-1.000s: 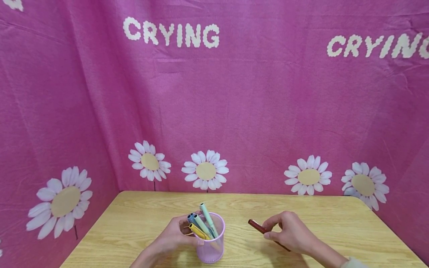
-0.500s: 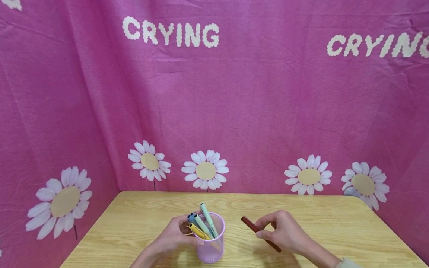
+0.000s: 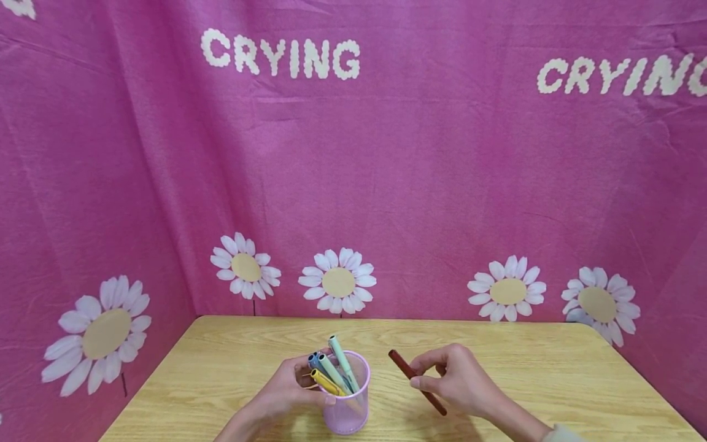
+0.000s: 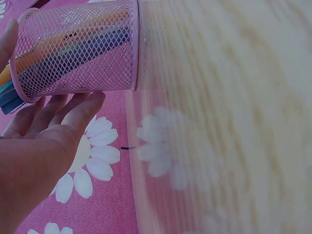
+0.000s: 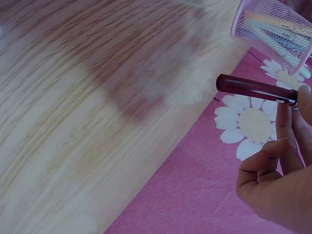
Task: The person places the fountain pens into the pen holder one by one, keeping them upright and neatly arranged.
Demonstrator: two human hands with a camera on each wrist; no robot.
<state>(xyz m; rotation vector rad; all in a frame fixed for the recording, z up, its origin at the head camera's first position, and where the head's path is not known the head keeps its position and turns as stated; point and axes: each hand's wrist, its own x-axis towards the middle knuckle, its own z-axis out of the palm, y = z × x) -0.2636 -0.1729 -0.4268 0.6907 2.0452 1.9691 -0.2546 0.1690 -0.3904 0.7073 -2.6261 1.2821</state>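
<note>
A pink-lilac mesh pen cup (image 3: pixel 347 418) stands upright on the table near its front. My left hand (image 3: pixel 280 388) grips it from the left, thumb at the near side of the rim and fingers behind. Several pens lean inside, among them a pale green pen (image 3: pixel 343 362), a yellow pen (image 3: pixel 327 382) and a blue one (image 3: pixel 313 361). To the right of the cup and apart from it, my right hand (image 3: pixel 458 382) pinches a dark red pen (image 3: pixel 401 363) by its middle, slanted, between thumb and fingers. The right wrist view shows one end of this red pen (image 5: pixel 253 90) pointing away from the palm.
The wooden table (image 3: pixel 552 368) reaches back to a pink cloth (image 3: pixel 414 184) with white flowers and lettering, hung behind it and at the sides. A pale sleeve (image 3: pixel 563 433) covers my right forearm.
My right hand has moved left with the red pen, closer to the cup, and the pen stands somewhat steeper. The left hand and the cup have stayed in place.
</note>
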